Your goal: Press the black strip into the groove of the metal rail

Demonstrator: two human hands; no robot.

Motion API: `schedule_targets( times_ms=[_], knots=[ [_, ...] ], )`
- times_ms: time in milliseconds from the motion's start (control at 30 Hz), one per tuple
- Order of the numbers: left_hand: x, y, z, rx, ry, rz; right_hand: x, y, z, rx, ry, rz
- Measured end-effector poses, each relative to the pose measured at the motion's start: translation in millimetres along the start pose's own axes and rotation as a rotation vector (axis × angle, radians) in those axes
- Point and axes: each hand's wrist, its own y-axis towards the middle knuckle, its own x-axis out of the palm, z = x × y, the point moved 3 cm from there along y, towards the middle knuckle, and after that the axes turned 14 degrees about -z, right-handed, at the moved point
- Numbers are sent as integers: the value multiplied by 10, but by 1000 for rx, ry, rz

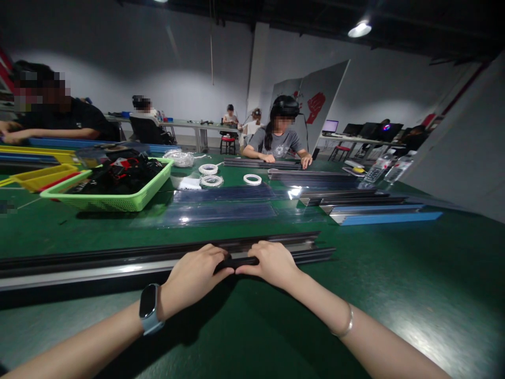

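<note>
A long dark channel profile with a pale inner face lies across the green table in front of me, its right end just past my hands. My left hand, with a watch on its wrist, is closed on the near edge of the profile, fingers over the top and thumb on my side. Close beside it, my right hand grips the same edge, the two thumbs almost touching. Between the hands a short black stretch shows; I cannot tell whether it is a separate strip. My fingertips are hidden behind the edge.
A green basket of dark parts stands left, by yellow trays. Clear plastic sheets lie beyond the profile, with tape rolls behind. More profiles and water bottles are right. A co-worker handles a profile opposite.
</note>
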Motion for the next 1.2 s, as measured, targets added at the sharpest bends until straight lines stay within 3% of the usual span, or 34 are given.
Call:
schedule_targets(
  times_ms=[267,600,800,1200],
  knots=[
    [6,15,-19,-20,-15,8,-11,-5,2,-38,43,20],
    [-7,31,-34,-42,-37,-66,-11,-5,-9,-6,67,7],
    [-13,34,-36,-35,-53,-65,-58,-17,-20,-91,119,1],
    [-18,23,-28,-31,-33,-62,-20,-19,-23,-49,104,18]
  ],
)
